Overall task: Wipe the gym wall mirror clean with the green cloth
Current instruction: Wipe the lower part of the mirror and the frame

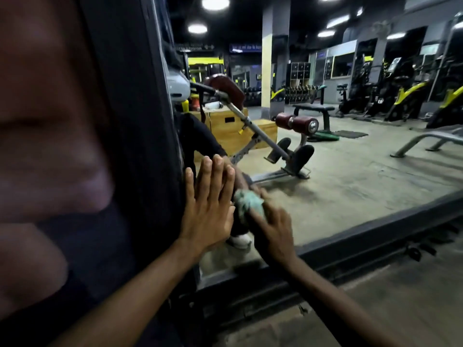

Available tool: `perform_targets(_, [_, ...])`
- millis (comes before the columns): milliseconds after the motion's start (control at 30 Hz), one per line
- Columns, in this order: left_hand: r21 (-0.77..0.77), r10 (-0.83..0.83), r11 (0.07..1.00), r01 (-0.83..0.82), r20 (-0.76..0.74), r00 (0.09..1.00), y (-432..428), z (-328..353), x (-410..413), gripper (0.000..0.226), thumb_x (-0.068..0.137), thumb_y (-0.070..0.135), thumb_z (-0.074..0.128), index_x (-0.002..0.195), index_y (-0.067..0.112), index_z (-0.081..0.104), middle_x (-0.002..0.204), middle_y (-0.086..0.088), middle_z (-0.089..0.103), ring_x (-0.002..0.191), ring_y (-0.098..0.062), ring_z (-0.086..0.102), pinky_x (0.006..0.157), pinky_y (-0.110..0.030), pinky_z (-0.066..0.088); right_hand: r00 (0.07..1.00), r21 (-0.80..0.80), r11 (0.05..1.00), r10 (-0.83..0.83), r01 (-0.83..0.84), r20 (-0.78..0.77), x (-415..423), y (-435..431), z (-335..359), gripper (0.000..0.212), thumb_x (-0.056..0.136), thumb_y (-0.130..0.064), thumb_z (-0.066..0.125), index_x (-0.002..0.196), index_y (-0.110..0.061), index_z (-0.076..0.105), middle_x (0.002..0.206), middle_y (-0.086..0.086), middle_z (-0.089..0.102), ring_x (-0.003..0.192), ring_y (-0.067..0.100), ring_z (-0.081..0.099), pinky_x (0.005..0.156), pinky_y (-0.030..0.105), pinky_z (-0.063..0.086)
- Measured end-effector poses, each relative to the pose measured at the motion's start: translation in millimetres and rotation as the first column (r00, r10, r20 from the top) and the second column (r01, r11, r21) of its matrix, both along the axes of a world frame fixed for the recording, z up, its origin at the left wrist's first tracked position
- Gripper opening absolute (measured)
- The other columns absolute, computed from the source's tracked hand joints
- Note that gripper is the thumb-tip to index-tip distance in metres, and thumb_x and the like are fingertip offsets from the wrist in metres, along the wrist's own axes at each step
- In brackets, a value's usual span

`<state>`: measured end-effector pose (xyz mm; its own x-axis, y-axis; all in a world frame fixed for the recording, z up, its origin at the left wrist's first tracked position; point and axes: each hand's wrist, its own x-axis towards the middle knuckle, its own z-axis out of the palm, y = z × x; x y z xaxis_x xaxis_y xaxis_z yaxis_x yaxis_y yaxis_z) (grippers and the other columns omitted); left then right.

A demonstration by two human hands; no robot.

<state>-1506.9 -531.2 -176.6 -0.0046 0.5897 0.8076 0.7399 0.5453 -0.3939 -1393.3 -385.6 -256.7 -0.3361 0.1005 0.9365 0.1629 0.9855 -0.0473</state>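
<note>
The wall mirror [350, 184] fills the middle and right of the head view and reflects the gym floor and machines. My left hand [208, 204] lies flat against the glass near the mirror's left frame, fingers straight and pointing up. Just to its right, my right hand [273, 231] presses a bunched green cloth [248, 202] onto the lower part of the glass; the hand is motion-blurred. Reflections of my hands and dark sleeve show behind them.
The mirror's dark frame [375, 236] runs along the bottom edge, with a dark floor rail below it. A dark vertical frame post [140, 146] stands at the left. A large blurred shape covers the left side. Reflected benches and bikes appear in the glass.
</note>
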Motion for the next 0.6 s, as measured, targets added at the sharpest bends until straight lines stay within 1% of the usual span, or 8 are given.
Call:
perform_targets(67, [-0.004, -0.004, 1.000, 0.005, 0.024, 1.000, -4, -30, 3, 0.083, 0.096, 0.040, 0.055, 0.162, 0.001, 0.022, 0.168, -0.030, 0.012, 0.155, -0.049, 0.014, 0.121, -0.072, 0.016, 0.969, 0.089, 0.993, 0.059, -0.083, 0.241, 13, 2, -43, 0.044, 0.091, -0.032, 0.055, 0.134, -0.035, 0.047, 0.129, 0.016, 0.048, 0.103, 0.034, 0.053, 0.080, 0.046, 0.056])
perform_targets(100, [-0.005, -0.011, 1.000, 0.011, 0.015, 1.000, -4, -37, 1, 0.081, 0.097, 0.039, 0.054, 0.162, 0.001, 0.023, 0.167, -0.030, 0.015, 0.155, -0.049, 0.015, 0.120, -0.072, 0.019, 0.962, 0.045, 0.994, 0.085, -0.100, 0.260, 15, 7, -41, 0.045, 0.091, -0.032, 0.058, 0.135, -0.039, 0.045, 0.129, 0.018, 0.052, 0.106, 0.036, 0.056, 0.084, 0.050, 0.056])
perform_targets(167, [-0.030, 0.006, 1.000, -0.006, 0.006, 1.000, -8, -55, 0, 0.078, 0.100, 0.037, 0.051, 0.162, 0.002, 0.021, 0.167, -0.029, 0.016, 0.155, -0.049, 0.016, 0.120, -0.072, 0.020, 0.988, -0.165, 0.986, 0.056, -0.032, 0.144, 15, 18, -31, 0.040, 0.089, -0.043, 0.060, 0.129, -0.040, 0.053, 0.124, 0.018, 0.061, 0.106, 0.035, 0.060, 0.093, 0.055, 0.053])
perform_targets(233, [-0.048, 0.013, 0.999, -0.012, 0.027, 1.000, -10, -64, 2, 0.074, 0.102, 0.036, 0.048, 0.162, 0.002, 0.020, 0.167, -0.029, 0.015, 0.154, -0.049, 0.016, 0.120, -0.072, 0.019, 0.998, -0.263, 0.963, -0.049, 0.060, 0.046, 14, 12, -27, 0.032, 0.086, -0.044, 0.055, 0.117, -0.043, 0.061, 0.127, 0.012, 0.058, 0.113, 0.032, 0.058, 0.097, 0.043, 0.050])
perform_targets(267, [-0.049, 0.015, 0.999, -0.014, 0.026, 1.000, -11, -67, 2, 0.073, 0.103, 0.036, 0.047, 0.162, 0.002, 0.021, 0.167, -0.030, 0.016, 0.154, -0.049, 0.017, 0.120, -0.072, 0.020, 0.999, -0.324, 0.946, 0.023, -0.012, 0.028, 11, 0, -32, 0.034, 0.089, -0.038, 0.054, 0.122, -0.043, 0.059, 0.131, 0.013, 0.054, 0.115, 0.033, 0.057, 0.097, 0.038, 0.049])
perform_targets(367, [-0.061, 0.035, 0.997, -0.036, -0.015, 0.999, -13, -78, 2, 0.071, 0.104, 0.037, 0.043, 0.162, 0.001, 0.023, 0.166, -0.030, 0.018, 0.153, -0.049, 0.020, 0.119, -0.072, 0.023, 0.972, -0.184, 0.967, 0.200, -0.175, 0.126, 12, -30, -82, 0.030, 0.100, -0.030, 0.055, 0.130, -0.030, 0.055, 0.120, 0.015, 0.056, 0.096, 0.034, 0.062, 0.075, 0.036, 0.056])
perform_targets(467, [-0.048, 0.028, 0.998, -0.030, -0.038, 0.999, -12, -80, 0, 0.070, 0.103, 0.035, 0.045, 0.161, 0.001, 0.025, 0.166, -0.030, 0.020, 0.153, -0.049, 0.022, 0.119, -0.073, 0.021, 0.969, -0.163, 0.979, 0.151, -0.120, 0.195, 25, -6, -88, 0.043, 0.086, -0.019, 0.075, 0.124, -0.028, 0.057, 0.121, 0.008, 0.054, 0.091, 0.031, 0.062, 0.070, 0.034, 0.051])
perform_targets(600, [-0.035, -0.004, 0.999, 0.002, -0.072, 0.997, -3, -81, 0, 0.078, 0.092, 0.027, 0.055, 0.160, 0.003, 0.027, 0.168, -0.022, 0.018, 0.155, -0.044, 0.018, 0.114, -0.082, 0.016, 0.996, -0.564, 0.826, -0.058, 0.012, -0.064, 51, 49, -65, 0.065, 0.068, -0.003, 0.083, 0.117, -0.027, 0.049, 0.117, 0.011, 0.051, 0.097, 0.033, 0.059, 0.076, 0.031, 0.047])
